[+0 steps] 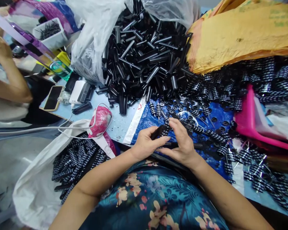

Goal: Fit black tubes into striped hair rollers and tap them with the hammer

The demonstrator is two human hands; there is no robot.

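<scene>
Near the front edge of the blue sheet (144, 123), my left hand (147, 142) is closed around a black handle piece (157, 132). My right hand (182, 143) is beside it, its thumb and fingers round a black-and-white checkered roller (166, 128) that meets the black piece. The fingertips partly hide where the two parts meet. Just beyond my hands, two checkered rollers with metal pins (158, 109) lie on the sheet among small black discs (174, 108).
A big heap of black tubes (141, 57) fills the back. An open white sack (28, 188) of checkered pieces hangs at the left, near a pink bundle (102, 119) and phone (53, 98). A pink bin (249, 118) stands right. Another person's arm (12, 76) shows far left.
</scene>
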